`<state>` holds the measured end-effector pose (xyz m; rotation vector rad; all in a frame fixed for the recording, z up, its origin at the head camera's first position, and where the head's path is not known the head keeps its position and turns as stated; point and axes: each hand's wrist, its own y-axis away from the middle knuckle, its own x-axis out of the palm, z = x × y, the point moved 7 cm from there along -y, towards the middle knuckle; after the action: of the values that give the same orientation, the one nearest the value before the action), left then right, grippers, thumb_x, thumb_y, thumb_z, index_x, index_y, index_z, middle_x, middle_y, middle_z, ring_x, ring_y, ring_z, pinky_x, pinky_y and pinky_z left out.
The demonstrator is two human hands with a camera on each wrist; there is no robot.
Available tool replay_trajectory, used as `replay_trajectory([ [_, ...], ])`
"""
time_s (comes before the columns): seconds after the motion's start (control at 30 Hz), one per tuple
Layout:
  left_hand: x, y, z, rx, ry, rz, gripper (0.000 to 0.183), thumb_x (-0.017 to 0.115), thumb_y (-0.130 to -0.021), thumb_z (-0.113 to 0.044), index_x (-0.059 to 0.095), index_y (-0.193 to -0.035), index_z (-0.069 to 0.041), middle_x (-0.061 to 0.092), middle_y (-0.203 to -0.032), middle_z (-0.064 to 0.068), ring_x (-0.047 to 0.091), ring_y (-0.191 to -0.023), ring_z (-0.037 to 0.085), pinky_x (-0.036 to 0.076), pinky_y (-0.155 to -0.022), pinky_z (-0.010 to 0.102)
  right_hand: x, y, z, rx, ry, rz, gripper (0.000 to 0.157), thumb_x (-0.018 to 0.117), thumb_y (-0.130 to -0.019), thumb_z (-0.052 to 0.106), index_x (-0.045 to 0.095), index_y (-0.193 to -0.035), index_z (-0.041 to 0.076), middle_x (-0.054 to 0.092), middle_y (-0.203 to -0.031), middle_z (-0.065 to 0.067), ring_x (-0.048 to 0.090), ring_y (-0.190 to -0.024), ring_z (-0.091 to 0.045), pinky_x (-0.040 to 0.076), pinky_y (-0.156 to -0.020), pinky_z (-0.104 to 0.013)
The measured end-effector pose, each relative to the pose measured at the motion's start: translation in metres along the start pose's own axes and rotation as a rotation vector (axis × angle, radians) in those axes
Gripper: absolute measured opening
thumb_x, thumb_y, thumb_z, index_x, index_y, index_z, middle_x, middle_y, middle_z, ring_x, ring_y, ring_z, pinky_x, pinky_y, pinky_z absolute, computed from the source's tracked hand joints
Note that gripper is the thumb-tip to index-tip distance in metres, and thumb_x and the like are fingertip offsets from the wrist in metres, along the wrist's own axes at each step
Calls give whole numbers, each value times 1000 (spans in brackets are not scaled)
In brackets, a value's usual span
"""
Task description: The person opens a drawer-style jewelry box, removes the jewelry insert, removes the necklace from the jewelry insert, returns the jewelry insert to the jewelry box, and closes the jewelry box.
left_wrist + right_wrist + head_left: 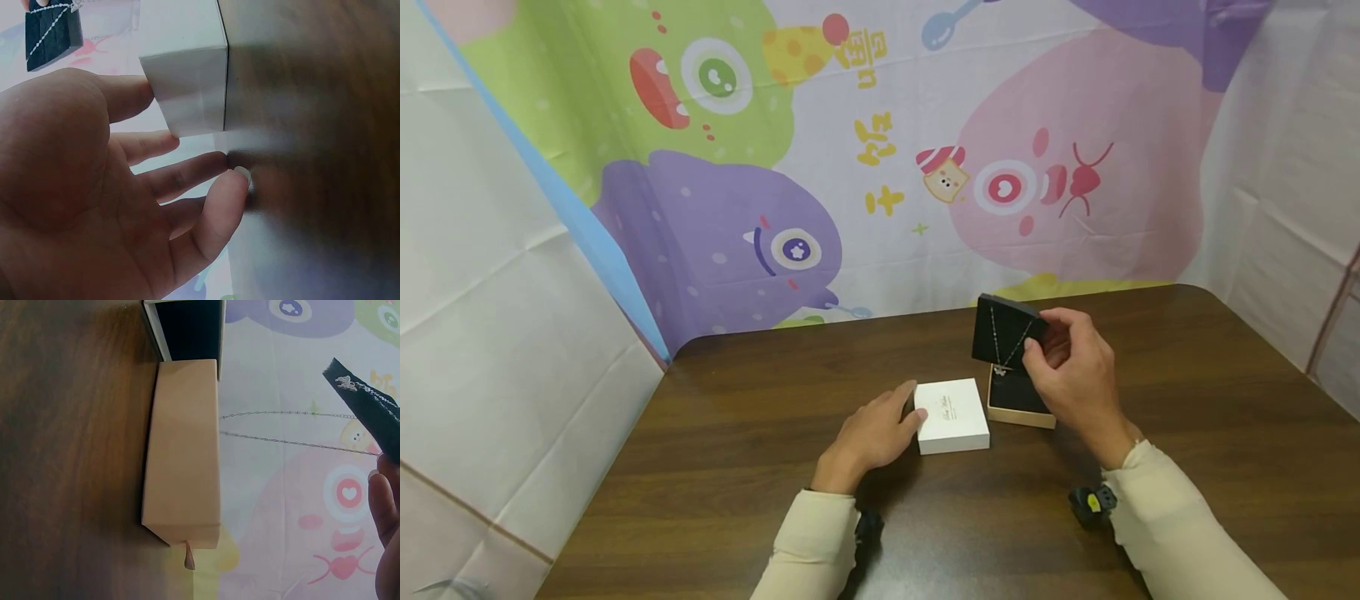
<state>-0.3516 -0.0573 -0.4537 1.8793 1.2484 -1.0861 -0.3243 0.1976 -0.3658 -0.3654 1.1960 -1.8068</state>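
Observation:
My right hand (pixel 1078 367) pinches a black foam pad (pixel 1010 317) by its right edge, holding it tilted up over a tan drawer box (pixel 1022 417). A fine chain necklace (pixel 996 333) lies across the pad, its small butterfly-like pendant (pixel 345 382) at the lower edge. Loops of the chain (pixel 294 442) trail behind the pad in the right wrist view. With thumb and forefinger, my left hand (pixel 872 429) touches the left side of a white box sleeve (pixel 955 417); its other fingers are relaxed. The sleeve's dark open end (pixel 190 328) faces the drawer.
The drawer has a dark inside and a small ribbon tab (pixel 189 556) on its end. Both box parts stand on a brown wooden table (pixel 760 450). A cartoon-printed cloth (pixel 895 250) hangs behind the table's far edge, with pale panels at both sides.

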Motion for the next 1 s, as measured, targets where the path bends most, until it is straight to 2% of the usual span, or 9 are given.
replay_trajectory([
  [0.5,1,0,0,-3,-4,-2,59,46,-105,-43,36,-156,-16,47,-151,13,47,-136,31,39,-106,53,0,-1,4,-13,22,15,33,71,-78,-4,61,-109,-6,62,-77,-11,56,-62,-15,42,-58,-9],
  [1.0,0,0,0,-17,-30,-5,60,48,-104,-44,37,-156,-17,49,-150,11,49,-135,30,41,-105,54,1,-4,13,-72,26,38,33,70,-78,2,61,-109,-6,61,-79,-11,56,-62,-16,44,-58,-12],
])
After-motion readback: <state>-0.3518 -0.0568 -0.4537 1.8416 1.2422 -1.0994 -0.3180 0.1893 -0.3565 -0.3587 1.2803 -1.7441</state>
